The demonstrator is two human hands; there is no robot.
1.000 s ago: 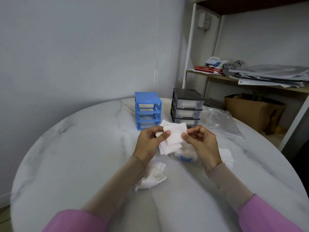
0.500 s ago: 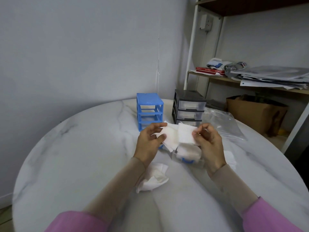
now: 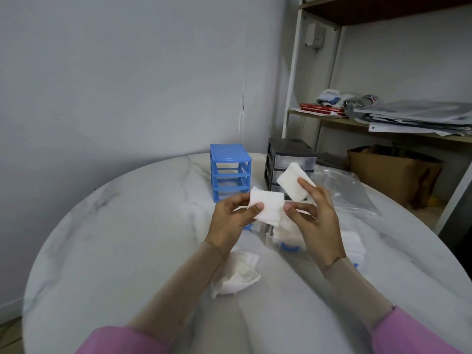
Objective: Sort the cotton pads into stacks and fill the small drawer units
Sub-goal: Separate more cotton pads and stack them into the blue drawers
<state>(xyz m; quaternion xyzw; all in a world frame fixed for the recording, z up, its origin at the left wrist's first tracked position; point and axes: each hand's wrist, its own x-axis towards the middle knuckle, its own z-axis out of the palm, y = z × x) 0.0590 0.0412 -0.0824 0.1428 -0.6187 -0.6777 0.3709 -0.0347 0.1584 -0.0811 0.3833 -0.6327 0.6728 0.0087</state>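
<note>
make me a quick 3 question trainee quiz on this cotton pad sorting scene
1. True or false: the blue unit has its drawers in.
2. Which hand holds the single pad raised in front of the black unit? A) left B) right
3. Fill in: the left hand pinches a small ____ of pads.

Key: 1 false, its frame stands empty; 2 B, the right hand holds it between its fingers; 3 stack.
</note>
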